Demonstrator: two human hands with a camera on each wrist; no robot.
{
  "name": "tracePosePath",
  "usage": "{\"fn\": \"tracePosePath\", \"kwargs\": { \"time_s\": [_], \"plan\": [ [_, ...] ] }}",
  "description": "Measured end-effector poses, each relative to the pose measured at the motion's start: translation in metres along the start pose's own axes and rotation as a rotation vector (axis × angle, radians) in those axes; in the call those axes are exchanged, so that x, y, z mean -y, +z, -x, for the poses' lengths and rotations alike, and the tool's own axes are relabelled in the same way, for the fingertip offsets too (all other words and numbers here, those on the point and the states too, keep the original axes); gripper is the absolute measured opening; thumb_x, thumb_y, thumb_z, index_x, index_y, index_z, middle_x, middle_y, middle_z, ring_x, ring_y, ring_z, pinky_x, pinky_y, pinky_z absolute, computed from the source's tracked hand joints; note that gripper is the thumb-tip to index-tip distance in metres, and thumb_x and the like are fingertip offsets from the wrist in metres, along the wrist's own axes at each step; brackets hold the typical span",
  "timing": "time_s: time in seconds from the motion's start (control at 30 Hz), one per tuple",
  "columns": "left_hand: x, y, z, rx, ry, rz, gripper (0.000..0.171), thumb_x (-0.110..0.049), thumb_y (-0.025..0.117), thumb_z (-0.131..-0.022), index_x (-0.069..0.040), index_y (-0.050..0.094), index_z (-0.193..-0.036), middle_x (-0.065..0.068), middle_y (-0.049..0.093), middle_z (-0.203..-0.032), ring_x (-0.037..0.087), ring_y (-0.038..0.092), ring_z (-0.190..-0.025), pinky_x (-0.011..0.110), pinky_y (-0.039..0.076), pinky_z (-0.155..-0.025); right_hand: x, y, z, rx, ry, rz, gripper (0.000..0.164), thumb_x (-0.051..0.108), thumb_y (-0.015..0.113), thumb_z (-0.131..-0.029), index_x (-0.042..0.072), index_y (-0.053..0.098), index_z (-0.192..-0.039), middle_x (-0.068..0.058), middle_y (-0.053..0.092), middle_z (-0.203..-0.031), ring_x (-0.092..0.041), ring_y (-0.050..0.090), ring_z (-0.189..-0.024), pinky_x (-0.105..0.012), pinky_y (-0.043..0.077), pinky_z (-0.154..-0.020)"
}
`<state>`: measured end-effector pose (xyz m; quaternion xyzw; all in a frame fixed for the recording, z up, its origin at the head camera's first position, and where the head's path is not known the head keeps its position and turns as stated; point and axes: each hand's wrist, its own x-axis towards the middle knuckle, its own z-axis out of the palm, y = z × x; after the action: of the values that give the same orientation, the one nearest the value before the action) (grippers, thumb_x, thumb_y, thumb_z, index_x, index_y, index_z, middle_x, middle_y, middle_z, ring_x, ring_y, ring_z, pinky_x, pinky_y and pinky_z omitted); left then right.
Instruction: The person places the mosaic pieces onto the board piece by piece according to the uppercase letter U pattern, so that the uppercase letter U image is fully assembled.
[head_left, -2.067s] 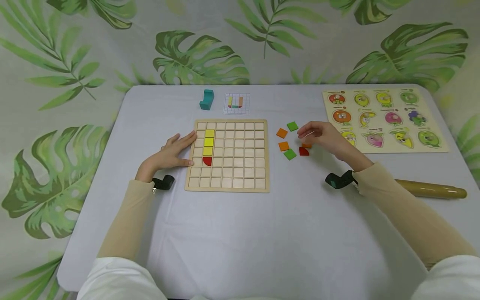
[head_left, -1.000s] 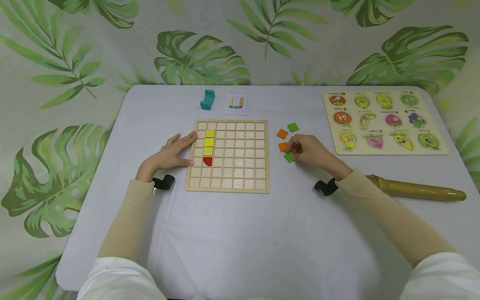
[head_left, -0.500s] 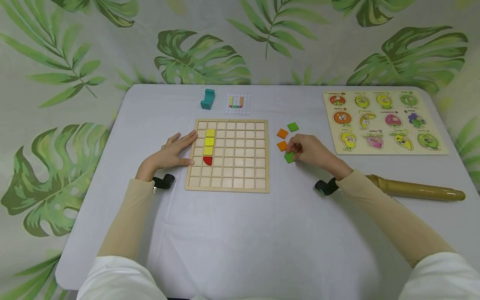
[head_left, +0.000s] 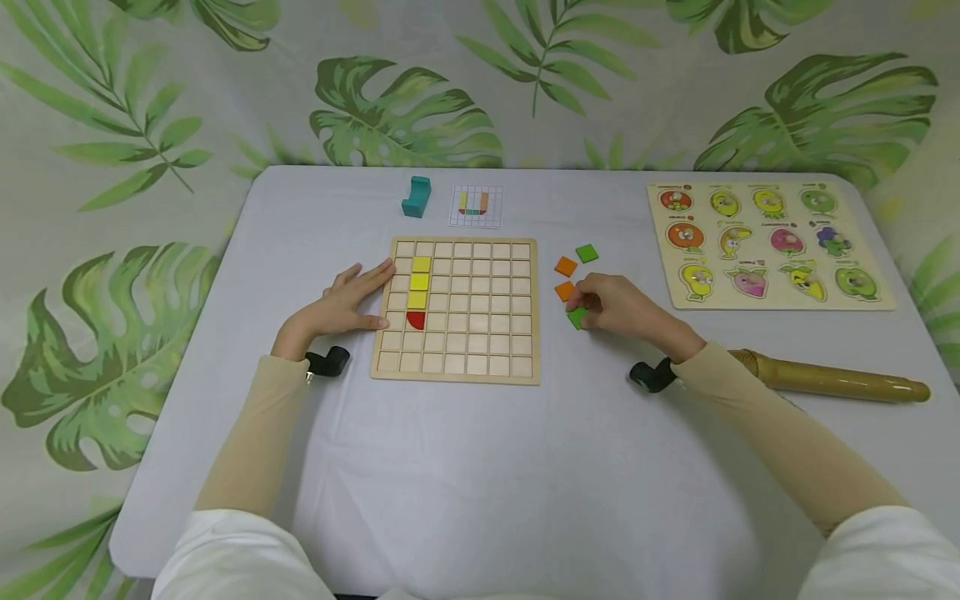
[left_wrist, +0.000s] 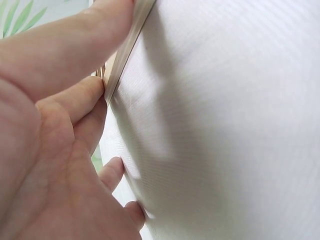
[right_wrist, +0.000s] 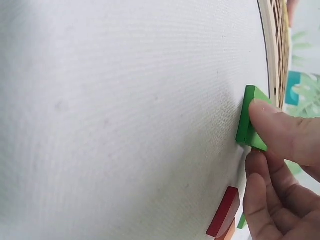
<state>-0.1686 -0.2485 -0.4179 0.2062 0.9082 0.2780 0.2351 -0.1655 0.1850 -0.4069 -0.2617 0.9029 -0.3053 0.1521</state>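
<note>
- right hand (head_left: 618,307): pinching green tile (right_wrist: 244,120), thumb on its face; tile lies just right of board (head_left: 477,342);
- left hand (head_left: 337,305): fingers spread, grasping nothing; touching board's left edge

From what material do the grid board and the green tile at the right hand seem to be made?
Grid board: probably wood, matt-looking, judging by its pale tan colour. Green tile: painted wood or plastic, I cannot tell which; its surface looks smooth and evenly coloured.
</note>
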Motion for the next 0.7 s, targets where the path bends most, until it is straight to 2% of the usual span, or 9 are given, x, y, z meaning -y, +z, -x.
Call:
{"fn": "tracePosePath", "kwargs": {
  "time_s": [0.13,0.37,0.5,0.7],
  "plan": [
    [-0.001,0.000,0.001,0.000,-0.005,0.004,0.088,-0.029,0.067,-0.090,-0.012,0.011,-0.155,0.007,0.001,-0.160,0.041,-0.014,-0.140,0.073,-0.002,-0.098,-0.001,0.000,-0.002,-0.001,0.013,-0.009,0.022,-0.011,0.076,-0.072,0.000,0.066,-0.089,-0.008,0.062,-0.086,-0.023,0.053,-0.079,-0.037,0.046,-0.072],
    [-0.001,-0.001,0.001,-0.002,-0.006,0.004,0.088,-0.029,0.068,-0.089,-0.013,0.011,-0.155,0.007,0.001,-0.160,0.041,-0.013,-0.140,0.072,-0.001,-0.099,-0.001,-0.003,-0.006,0.015,0.022,-0.138,0.016,-0.005,0.073,-0.080,0.001,0.066,-0.092,-0.007,0.066,-0.090,-0.021,0.056,-0.082,-0.033,0.046,-0.074],
    [-0.001,-0.001,0.002,-0.004,-0.007,0.003,0.088,-0.029,0.068,-0.089,-0.013,0.011,-0.155,0.006,0.001,-0.160,0.041,-0.013,-0.140,0.072,-0.001,-0.099,0.010,-0.002,-0.015,0.012,0.022,-0.223,0.015,0.001,0.073,-0.082,0.000,0.066,-0.096,-0.009,0.064,-0.091,-0.021,0.055,-0.083,-0.028,0.045,-0.073],
    [0.000,0.000,0.001,-0.004,0.000,0.006,0.088,-0.030,0.068,-0.089,-0.013,0.011,-0.155,0.007,0.001,-0.160,0.041,-0.013,-0.140,0.072,-0.001,-0.099,0.033,0.012,-0.037,0.017,-0.031,-0.317,0.014,0.003,0.072,-0.083,0.000,0.066,-0.095,-0.009,0.062,-0.090,-0.022,0.055,-0.081,-0.026,0.045,-0.073]
  ]
}}
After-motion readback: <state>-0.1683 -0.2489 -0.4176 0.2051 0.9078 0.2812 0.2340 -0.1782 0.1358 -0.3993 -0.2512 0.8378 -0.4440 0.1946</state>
